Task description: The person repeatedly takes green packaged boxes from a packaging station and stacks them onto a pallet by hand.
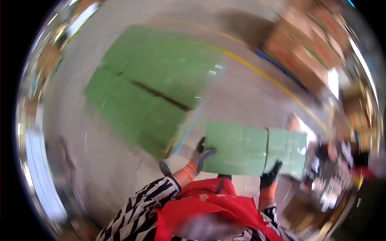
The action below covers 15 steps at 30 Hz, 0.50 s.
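Note:
A green box (237,148) with a dark strap or seam across it is held in front of my body. My left hand (204,156), in a dark grey glove with an orange cuff, grips the box's left end. Along its near edge, toward the right, my right hand (271,175) is closed on it in a matching glove, thumb over the top. The undersides of the fingers are hidden by the box. Ahead to the left, larger green boxes (161,56) lie side by side in a low block with a dark gap between them.
Brown cartons (305,44) are stacked on a blue pallet (281,70) at the upper right. A yellow line (257,70) crosses the concrete floor. Another person in striped sleeves (337,168) is at the right, blurred. White panels (42,176) stand at the left edge.

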Tool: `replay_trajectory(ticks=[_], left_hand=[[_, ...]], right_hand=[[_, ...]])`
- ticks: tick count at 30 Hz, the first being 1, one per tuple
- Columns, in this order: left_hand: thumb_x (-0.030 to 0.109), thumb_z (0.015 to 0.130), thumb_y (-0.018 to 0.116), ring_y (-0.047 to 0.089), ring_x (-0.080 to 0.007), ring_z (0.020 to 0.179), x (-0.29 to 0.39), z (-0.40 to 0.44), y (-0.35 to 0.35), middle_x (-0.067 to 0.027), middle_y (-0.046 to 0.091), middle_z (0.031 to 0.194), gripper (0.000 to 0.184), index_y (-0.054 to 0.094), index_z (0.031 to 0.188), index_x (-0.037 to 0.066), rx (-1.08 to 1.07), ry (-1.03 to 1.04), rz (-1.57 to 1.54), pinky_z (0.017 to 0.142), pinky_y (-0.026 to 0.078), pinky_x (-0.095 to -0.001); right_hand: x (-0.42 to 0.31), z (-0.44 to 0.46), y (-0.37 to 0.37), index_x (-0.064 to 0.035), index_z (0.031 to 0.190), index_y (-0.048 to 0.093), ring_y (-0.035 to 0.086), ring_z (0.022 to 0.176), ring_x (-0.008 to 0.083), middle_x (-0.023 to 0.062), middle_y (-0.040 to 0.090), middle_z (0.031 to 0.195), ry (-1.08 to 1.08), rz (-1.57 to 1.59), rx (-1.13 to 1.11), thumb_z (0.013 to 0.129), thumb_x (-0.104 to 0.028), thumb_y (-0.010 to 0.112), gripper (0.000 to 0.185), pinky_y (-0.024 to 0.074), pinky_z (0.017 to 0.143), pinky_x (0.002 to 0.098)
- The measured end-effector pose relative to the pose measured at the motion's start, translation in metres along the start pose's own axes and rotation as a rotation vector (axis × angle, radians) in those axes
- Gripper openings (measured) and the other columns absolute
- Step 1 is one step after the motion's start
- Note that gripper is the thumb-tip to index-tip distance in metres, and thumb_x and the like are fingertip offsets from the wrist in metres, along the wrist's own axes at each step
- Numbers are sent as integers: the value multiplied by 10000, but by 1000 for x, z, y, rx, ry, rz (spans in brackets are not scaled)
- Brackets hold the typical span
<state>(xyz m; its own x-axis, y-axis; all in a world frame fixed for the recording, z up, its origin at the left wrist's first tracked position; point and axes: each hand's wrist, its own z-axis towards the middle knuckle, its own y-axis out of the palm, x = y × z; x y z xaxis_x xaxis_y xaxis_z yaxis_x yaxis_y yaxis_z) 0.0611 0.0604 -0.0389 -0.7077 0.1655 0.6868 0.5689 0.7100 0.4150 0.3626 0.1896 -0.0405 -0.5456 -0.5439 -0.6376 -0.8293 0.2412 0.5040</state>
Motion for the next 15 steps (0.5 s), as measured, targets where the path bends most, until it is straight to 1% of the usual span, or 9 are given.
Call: replay_trajectory(ticks=[2, 3, 6, 7, 10, 12, 13, 14, 15], left_hand=[[48, 787, 663, 573, -220, 1027, 18, -2, -66, -127, 522, 1213, 620, 370, 1334, 39, 51, 213, 121, 885, 494, -333], [51, 781, 671, 571, -224, 1030, 30, -8, -103, -127, 516, 1222, 646, 354, 1344, 45, 91, 241, 51, 880, 496, -339], [50, 771, 684, 567, -236, 1033, 58, -35, -225, -129, 502, 1239, 713, 305, 1375, 67, 195, 265, -205, 863, 503, -357], [44, 773, 681, 568, -240, 1029, 76, -32, -269, -130, 501, 1239, 728, 288, 1384, 76, 224, 254, -319, 855, 507, -362], [34, 776, 678, 582, -247, 1001, 116, -54, -406, -150, 529, 1189, 766, 235, 1401, 72, 348, 316, -523, 832, 513, -361], [30, 779, 676, 595, -250, 976, 139, -85, -494, -168, 558, 1138, 791, 199, 1408, 59, 443, 390, -590, 817, 516, -356], [31, 784, 670, 604, -252, 955, 158, -106, -531, -171, 564, 1121, 795, 186, 1413, 79, 513, 394, -627, 801, 524, -361], [33, 789, 664, 613, -254, 933, 193, -122, -560, -174, 570, 1103, 800, 174, 1418, 99, 574, 400, -656, 785, 532, -367], [67, 851, 601, 581, -260, 1017, 243, -150, -562, -160, 531, 1192, 677, 233, 1414, 146, 671, 304, -604, 825, 521, -365]], right_hand=[[50, -10, 60, -210, 1397, 287, 304, 1301, 208, -23, 253, 1459, -47, -185, -60, 880, -483, 513, 627, 317, 1017, 465], [75, -13, 91, -244, 1374, 331, 363, 1269, 224, -16, 294, 1442, -75, -275, -88, 859, -502, 543, 613, 379, 971, 503], [175, -40, 173, -279, 1330, 374, 385, 1247, 236, -10, 347, 1403, 49, -323, -143, 814, -488, 617, 607, 427, 911, 512], [211, -47, 211, -288, 1396, 312, 347, 1281, 227, -81, 271, 1445, 114, -385, -106, 841, -529, 545, 648, 390, 973, 480], [338, -52, 275, -334, 1356, 367, 419, 1203, 252, -26, 357, 1387, 249, -476, -300, 802, -547, 588, 634, 429, 936, 479], [416, -96, 343, -337, 1254, 349, 483, 1103, 311, 32, 420, 1298, 446, -460, -219, 757, -487, 680, 615, 511, 757, 494], [454, -116, 372, -343, 1250, 348, 486, 1090, 317, 38, 418, 1289, 466, -478, -276, 748, -487, 690, 625, 515, 743, 494], [488, -133, 407, -349, 1247, 348, 488, 1078, 324, 43, 416, 1281, 481, -487, -335, 738, -487, 700, 634, 519, 729, 494], [516, -149, 436, -342, 1238, 351, 490, 1070, 320, 43, 411, 1285, 465, -560, -358, 737, -481, 704, 628, 518, 725, 498]])
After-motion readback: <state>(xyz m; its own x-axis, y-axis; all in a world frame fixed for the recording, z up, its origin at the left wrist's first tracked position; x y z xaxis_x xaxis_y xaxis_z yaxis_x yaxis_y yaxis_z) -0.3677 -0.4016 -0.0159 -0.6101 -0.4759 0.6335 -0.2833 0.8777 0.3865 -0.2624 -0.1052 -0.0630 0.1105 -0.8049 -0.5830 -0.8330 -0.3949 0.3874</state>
